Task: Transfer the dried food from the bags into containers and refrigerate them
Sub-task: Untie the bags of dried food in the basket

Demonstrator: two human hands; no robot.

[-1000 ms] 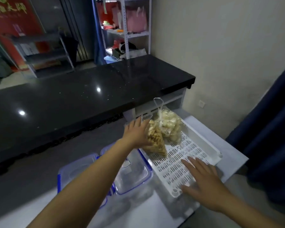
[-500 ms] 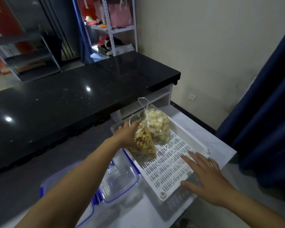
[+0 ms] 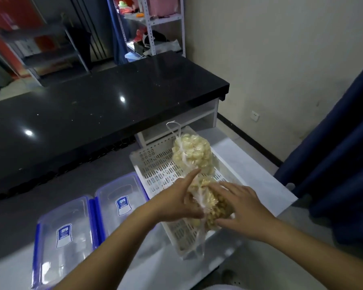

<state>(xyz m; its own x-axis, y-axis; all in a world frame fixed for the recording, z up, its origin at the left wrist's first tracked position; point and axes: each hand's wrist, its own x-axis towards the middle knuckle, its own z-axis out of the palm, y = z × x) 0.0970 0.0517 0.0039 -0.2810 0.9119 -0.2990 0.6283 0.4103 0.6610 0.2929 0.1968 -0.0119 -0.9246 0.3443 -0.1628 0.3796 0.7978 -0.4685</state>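
Note:
Two clear bags of dried food lie in a white slotted tray [image 3: 155, 172]. The pale-food bag [image 3: 192, 151] rests at the tray's far end, tied at the top. Nearer me is the yellow-brown-food bag [image 3: 211, 203], held between both hands. My left hand [image 3: 176, 200] grips its left side with fingers pointing up along it. My right hand [image 3: 242, 208] presses on its right side with fingers spread. Two clear containers with blue-clipped lids, the nearer container [image 3: 64, 239] and the farther container [image 3: 122, 203], stand closed left of the tray.
The tray and containers sit on a white table [image 3: 258, 185]. A black glossy counter [image 3: 92, 109] runs behind and above it. A dark blue curtain [image 3: 344, 153] hangs at the right. Metal shelves [image 3: 155, 24] stand in the back.
My left hand pulled the yellow-brown bag nearer along the tray. My right hand came off the tray's near edge and onto the bag's right side.

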